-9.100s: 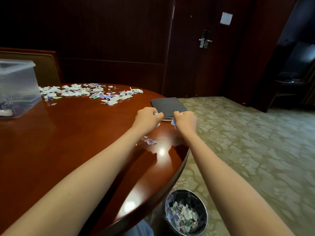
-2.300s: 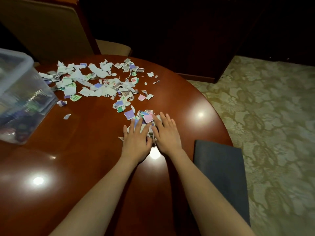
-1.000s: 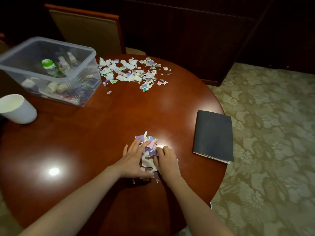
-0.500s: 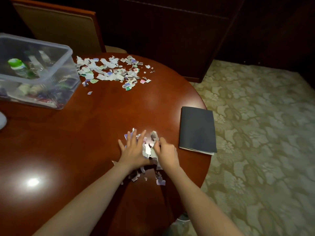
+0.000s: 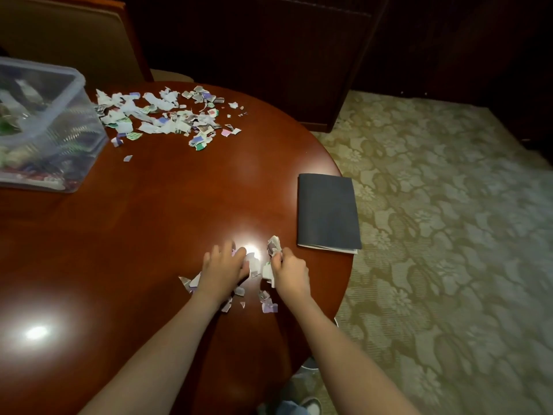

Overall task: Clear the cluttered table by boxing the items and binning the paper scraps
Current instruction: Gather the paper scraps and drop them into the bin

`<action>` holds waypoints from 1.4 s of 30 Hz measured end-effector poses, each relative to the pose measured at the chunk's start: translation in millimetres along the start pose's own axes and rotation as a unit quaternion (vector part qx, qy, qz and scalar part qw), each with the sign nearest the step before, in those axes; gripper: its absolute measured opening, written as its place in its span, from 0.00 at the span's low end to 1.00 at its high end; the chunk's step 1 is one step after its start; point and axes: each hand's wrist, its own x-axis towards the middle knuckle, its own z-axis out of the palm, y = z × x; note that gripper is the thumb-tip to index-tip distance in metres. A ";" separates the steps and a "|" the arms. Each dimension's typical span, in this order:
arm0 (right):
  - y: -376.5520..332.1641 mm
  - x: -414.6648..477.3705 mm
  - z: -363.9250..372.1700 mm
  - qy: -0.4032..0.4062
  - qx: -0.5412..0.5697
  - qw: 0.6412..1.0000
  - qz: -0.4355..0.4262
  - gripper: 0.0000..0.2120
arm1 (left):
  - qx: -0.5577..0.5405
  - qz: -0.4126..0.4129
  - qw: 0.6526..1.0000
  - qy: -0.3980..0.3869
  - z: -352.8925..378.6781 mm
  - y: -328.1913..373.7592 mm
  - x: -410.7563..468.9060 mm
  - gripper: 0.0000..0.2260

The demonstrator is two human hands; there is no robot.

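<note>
pinching a crumpled bunch of scraps (image 5: 273,246), the right hand (image 5: 291,272) sits just left of the near end of the dark notebook (image 5: 327,212), fingers curled in and clamped on the paper. the left hand (image 5: 223,269) lies further left of the notebook, beside the right hand but apart from it, palm down on the table (image 5: 149,235). its fingers are straight and slightly spread over more torn bits; it is blurred, so how hard it presses i cannot tell. loose scraps (image 5: 267,304) lie scattered round both wrists, nearer the person than the notebook. the big heap of scraps (image 5: 167,115) lies well beyond the notebook and to its left, by the table's far edge. a clear plastic box (image 5: 74,85) with things inside stands left of that heap, furthest from the notebook. the notebook lies closed, its right edge just over the table rim above the patterned carpet (image 5: 449,205). a chair (image 5: 68,34) stands beyond the box.
</note>
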 end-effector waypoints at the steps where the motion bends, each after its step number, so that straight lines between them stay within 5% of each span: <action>1: 0.2 -1.7 1.3 -0.002 -0.002 1.000 0.000 0.16 | -0.008 0.013 1.000 0.001 -0.8 -0.5 2.6 0.10; 4: -1.3 -2.6 0.8 0.000 -0.007 1.000 -0.009 0.15 | -0.026 0.041 0.998 -0.030 -10.5 2.1 5.1 0.13; 8: -7.3 3.0 -12.9 0.014 -0.011 1.000 -0.020 0.15 | -0.108 -0.023 0.993 -0.051 -23.8 -1.8 12.9 0.11; 22: -4.6 16.9 -33.9 0.071 0.077 0.994 -0.011 0.16 | -0.322 -0.170 0.929 0.063 -58.6 1.8 37.1 0.14; 42: 105.6 7.4 -97.9 0.199 0.257 0.933 0.157 0.19 | -0.443 -0.036 0.896 -0.019 -38.6 188.1 66.1 0.18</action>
